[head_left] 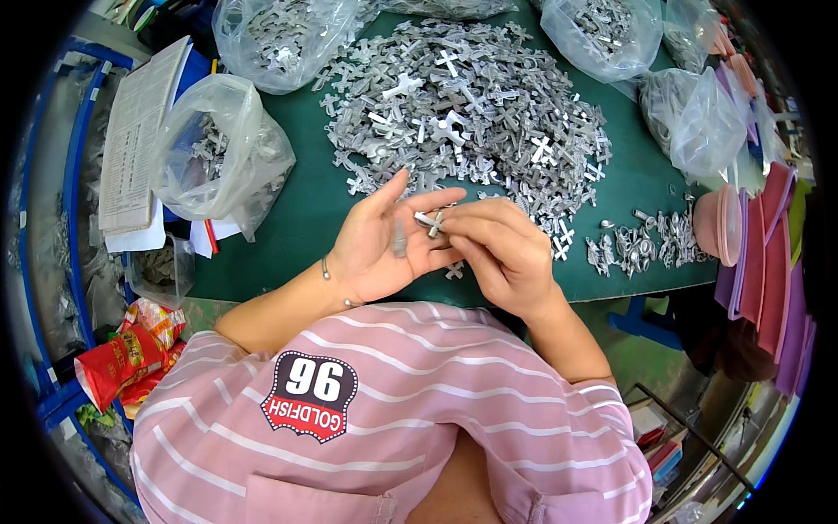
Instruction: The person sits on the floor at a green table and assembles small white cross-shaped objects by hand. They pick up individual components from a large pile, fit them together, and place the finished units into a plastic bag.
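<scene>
My left hand (374,249) is turned palm up with its thumb and fingers spread. A small grey metal piece (399,238) lies loose on its palm. Over those fingers, my right hand (506,253) pinches a small silvery metal cross (434,225) between thumb and forefinger. Just beyond both hands spreads a big heap of silvery metal crosses (471,96) on the green tabletop (305,188). Another small cross (455,271) lies below the right hand, near the table's front edge.
Clear plastic bags of metal parts stand at the left (253,162), back left (279,44), back right (602,35) and right (698,122). Small shiny parts (637,249) lie beside a pink round container (717,225). Paper sheets (140,148) are at the left, with a red snack packet (131,358) below.
</scene>
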`<state>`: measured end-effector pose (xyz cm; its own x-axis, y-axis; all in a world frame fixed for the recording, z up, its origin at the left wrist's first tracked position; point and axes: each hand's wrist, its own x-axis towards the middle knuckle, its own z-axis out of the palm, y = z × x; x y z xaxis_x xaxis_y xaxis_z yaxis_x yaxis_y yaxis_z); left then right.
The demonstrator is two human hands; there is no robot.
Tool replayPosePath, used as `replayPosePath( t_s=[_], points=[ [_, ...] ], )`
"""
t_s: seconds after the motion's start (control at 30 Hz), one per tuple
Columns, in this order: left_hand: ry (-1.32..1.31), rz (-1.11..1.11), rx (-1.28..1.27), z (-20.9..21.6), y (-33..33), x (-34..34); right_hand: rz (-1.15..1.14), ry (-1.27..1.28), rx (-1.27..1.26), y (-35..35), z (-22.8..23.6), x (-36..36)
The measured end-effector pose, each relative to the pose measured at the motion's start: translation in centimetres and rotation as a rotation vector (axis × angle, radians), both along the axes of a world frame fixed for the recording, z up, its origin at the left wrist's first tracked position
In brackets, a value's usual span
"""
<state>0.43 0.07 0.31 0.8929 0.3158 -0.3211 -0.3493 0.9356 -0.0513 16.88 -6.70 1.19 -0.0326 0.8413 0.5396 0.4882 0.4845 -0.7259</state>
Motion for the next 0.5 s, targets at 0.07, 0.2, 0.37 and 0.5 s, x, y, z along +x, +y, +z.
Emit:
replayPosePath(
  t_s=[0.07, 0.2, 0.37, 0.5],
  points=[
    [-0.030, 0.012, -0.036, 0.0, -0.2, 0.1, -0.039, -0.118, -0.010, 0.2, 0.1, -0.2],
    [-0.061, -0.012, -0.014, -0.5, -0.1, -0.3, -0.034, -0.251, 0.014, 0.5, -0.5, -0.3],
    [0.195, -0.059, -0.017, 1.1, -0.6, -0.6, 0.035, 0.104, -0.388, -0.3, 0.8, 0.2],
    [0.219, -0.219, -0.042, -1.2, -0.1, -4.0, -0.141, -0.193, -0.220, 0.5, -0.3, 1.6]
  ],
)
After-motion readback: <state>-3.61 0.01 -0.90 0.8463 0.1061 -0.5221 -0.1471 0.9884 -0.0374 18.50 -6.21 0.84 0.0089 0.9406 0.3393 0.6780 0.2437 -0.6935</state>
